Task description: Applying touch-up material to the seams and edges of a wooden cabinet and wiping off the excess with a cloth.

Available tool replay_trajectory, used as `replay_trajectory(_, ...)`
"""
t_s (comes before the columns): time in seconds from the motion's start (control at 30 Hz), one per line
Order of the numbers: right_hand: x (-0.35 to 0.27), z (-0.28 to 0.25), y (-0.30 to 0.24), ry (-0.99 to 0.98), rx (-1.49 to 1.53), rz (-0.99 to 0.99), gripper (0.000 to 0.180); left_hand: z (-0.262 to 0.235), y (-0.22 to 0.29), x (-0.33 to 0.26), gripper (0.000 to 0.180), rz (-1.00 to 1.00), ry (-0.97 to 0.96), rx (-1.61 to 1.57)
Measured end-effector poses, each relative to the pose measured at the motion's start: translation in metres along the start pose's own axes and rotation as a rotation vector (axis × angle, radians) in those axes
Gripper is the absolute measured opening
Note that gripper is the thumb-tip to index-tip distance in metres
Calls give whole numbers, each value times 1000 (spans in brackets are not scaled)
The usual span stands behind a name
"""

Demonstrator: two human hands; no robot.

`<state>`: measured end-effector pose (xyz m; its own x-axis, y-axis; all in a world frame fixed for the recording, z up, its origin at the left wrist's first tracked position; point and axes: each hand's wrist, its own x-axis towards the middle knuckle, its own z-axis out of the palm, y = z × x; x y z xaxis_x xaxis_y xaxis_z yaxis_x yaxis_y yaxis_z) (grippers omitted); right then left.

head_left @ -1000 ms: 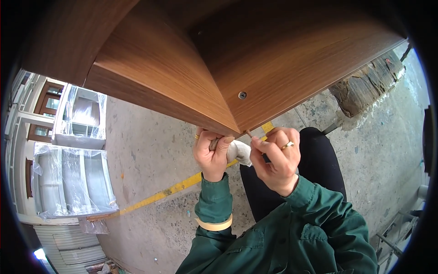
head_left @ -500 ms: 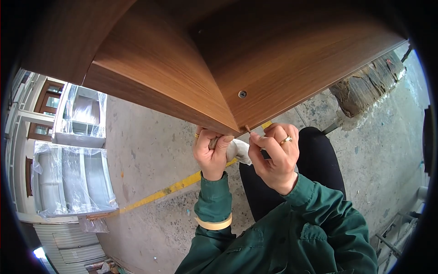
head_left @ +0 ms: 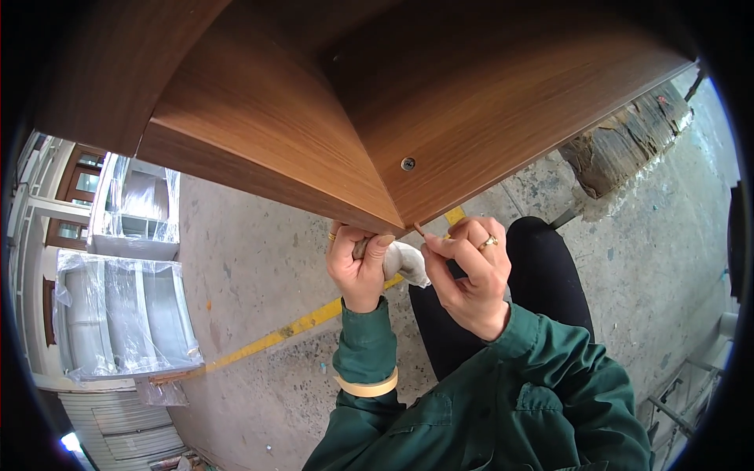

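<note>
My right hand is closed in a pinch round a thin reddish-brown stick. The stick's tip points at the lower corner of a brown wood-grain cabinet, where two panels meet. Just left of it, my left hand is closed with a whitish cloth hanging from its fist, right under the panel's edge. A round metal fitting sits in the panel above that corner. Around my left sleeve is a roll of cream tape.
Plastic-wrapped cabinets stand at the left. A worn, layered block lies under the cabinet's right side. Across the concrete floor runs a yellow line. A metal frame is at the lower right.
My right hand and the stick have moved slightly left and down, the stick's tip now lower at the corner's edge. The whole view has shifted slightly; my left hand keeps the cloth.
</note>
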<state>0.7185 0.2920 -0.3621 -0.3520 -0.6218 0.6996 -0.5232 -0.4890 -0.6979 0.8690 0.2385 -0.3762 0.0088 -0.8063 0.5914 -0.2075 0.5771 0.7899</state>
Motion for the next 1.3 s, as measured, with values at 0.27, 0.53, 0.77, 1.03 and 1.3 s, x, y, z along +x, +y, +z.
replay_trajectory(0.27, 5, -4, 10, 66, -78, -29, 22, 1, 1, 1, 25, -1, -3, -11)
replay_trajectory(0.53, 6, -4, 14, 66, -83, -52, 19, 1, -1, 0, 24, -23, 11, -24)
replay_trajectory(0.77, 9, -13, 25, 123, -113, -45, 21, -6, 2, -2, 22, -35, 3, 46)
replay_trajectory(1.03, 12, -18, 27, 108, -125, -22, 20, -5, 0, -5, 24, -117, 27, -2)
replay_trajectory(1.3, 16, -24, 37, 111, -142, -52, 21, -7, -5, -4, 24, -20, 2, 57)
